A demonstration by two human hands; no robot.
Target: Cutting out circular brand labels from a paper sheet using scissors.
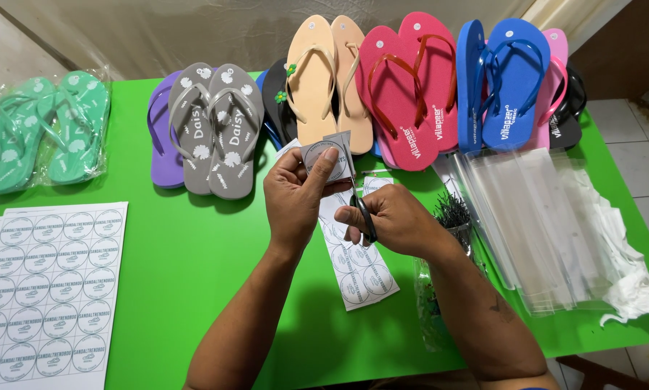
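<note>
Both grips are closed on something in the head view. Left hand (pixel 295 191) pinches a round paper label (pixel 323 160), thumb on top, fingers behind, raised above the green table (pixel 194 238) near the picture's centre. Right hand (pixel 393 220), at about four o'clock from the left, has fingers through the black handles of a pair of scissors (pixel 360 209), whose blades point up toward the label's lower edge; whether they touch the paper I cannot tell.

Under the hands, at six o'clock, lies a strip of round labels (pixel 357 271) flat on the table. A full sheet of the same labels (pixel 46 289) lies at eight o'clock by the table's near edge. Across twelve o'clock runs a row of flip-flops: grey pair (pixel 212 130), peach pair (pixel 328 79), red pair (pixel 411 90), blue pair (pixel 501 83). A bagged green pair (pixel 43 130) lies at ten o'clock. Clear plastic bags (pixel 541 224) are stacked at three o'clock, with white paper (pixel 631 282) beside them.
</note>
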